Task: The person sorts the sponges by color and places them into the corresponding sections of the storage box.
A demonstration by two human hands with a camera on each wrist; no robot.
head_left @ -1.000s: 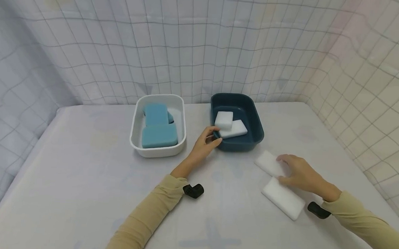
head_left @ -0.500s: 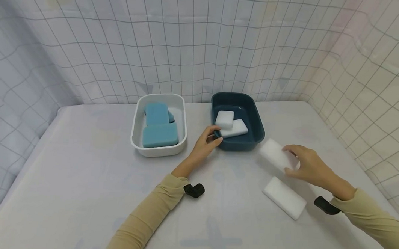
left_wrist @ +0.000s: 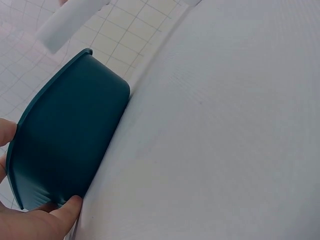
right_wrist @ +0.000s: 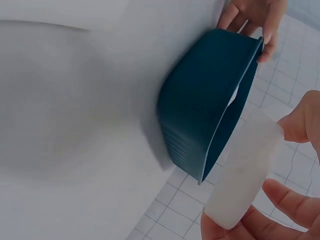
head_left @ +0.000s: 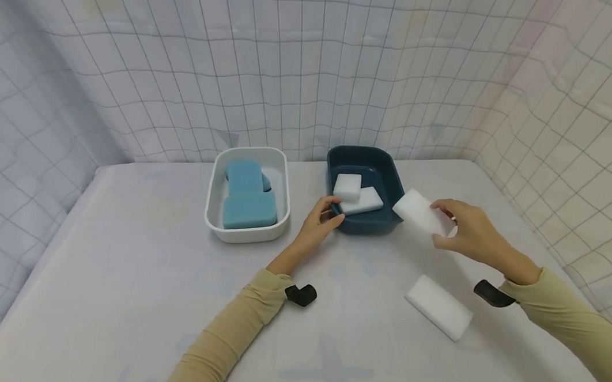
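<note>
In the head view my right hand [head_left: 471,229] pinches a white block-shaped sponge [head_left: 420,211] between thumb and fingers, raised at the right front corner of a dark teal plastic bin [head_left: 370,226]. The right wrist view shows that sponge [right_wrist: 245,170] held by its edges close to the bin's rim. My left hand [head_left: 314,226] grips the bin's near left corner, with the thumb [left_wrist: 70,212] low on the outside wall and fingers at the rim. Inside the bin lie a white sponge [head_left: 348,187] and another flat one [head_left: 364,201] partly under it.
Another white sponge [head_left: 439,307] lies on the white-covered table, nearer the front right. Left of the teal bin stands a white bin [head_left: 246,235] with several blue sponges [head_left: 249,210]. A grid-patterned cloth [head_left: 271,68] hangs behind the table.
My right hand has lifted the white sponge off the table and brought it up and back, to beside the teal bin's right corner. The left hand stays at the bin's left corner.
</note>
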